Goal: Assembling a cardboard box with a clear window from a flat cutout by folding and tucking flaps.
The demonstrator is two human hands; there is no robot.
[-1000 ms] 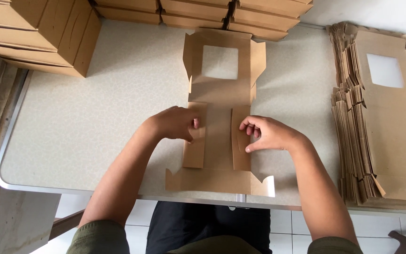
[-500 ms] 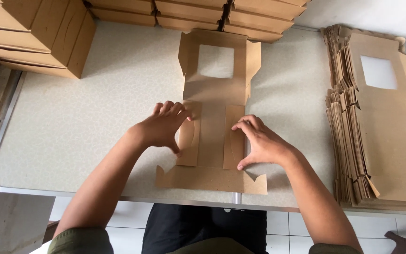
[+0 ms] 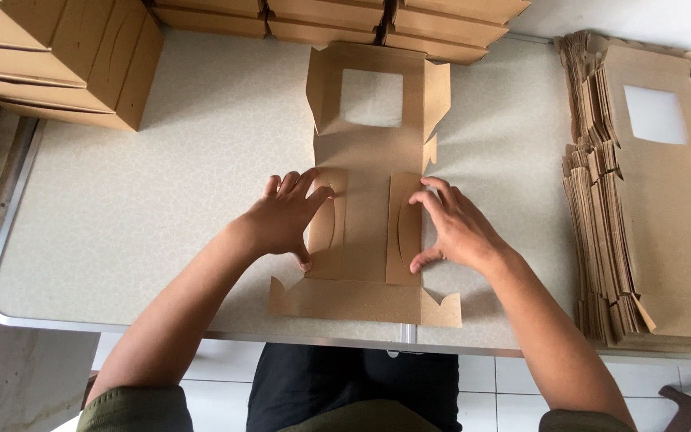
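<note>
A flat brown cardboard box blank (image 3: 367, 164) with a square window cut-out lies on the speckled grey table (image 3: 137, 208) in front of me. Its two long side flaps are folded inward over the middle panel. My left hand (image 3: 285, 218) presses the left flap down with fingers spread. My right hand (image 3: 453, 226) rests on the right flap, thumb near its lower edge. Both hands lie flat on the cardboard and grip nothing.
A tall stack of flat windowed box blanks (image 3: 649, 200) lies at the right. Assembled brown boxes (image 3: 57, 56) are piled at the back left and more of them (image 3: 377, 20) along the far edge. The table's metal front rim (image 3: 201, 332) runs just below the blank.
Both hands have slid outward and opened flat, pressing the two side flaps down. The view has shifted slightly, so the blank sits a little lower in frame.
</note>
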